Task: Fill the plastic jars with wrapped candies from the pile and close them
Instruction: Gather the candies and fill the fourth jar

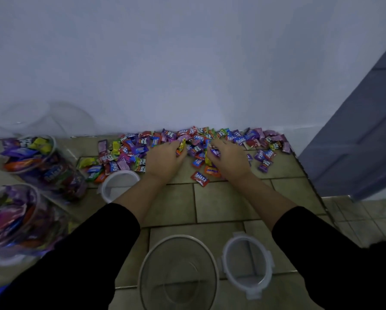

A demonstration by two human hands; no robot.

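Note:
A pile of wrapped candies (239, 137) in many colours lies on the tiled floor against the wall. My left hand (163, 157) reaches into the pile, fingers curled round a few candies. My right hand (228, 156) does the same just to the right, gripping candies too. An empty clear plastic jar (178, 271) stands open near me at the bottom centre. Its clear lid with clip tabs (247, 265) lies flat to the jar's right. Two jars full of candies, a far one (42, 166) and a near one (19, 218), sit at the left without lids.
Another white-rimmed lid (118, 184) lies on the floor left of my left forearm. More clear empty containers (42, 121) stand at the far left by the wall. A grey-blue door (355, 142) stands at the right. Bare tiles (216, 202) stretch between my arms.

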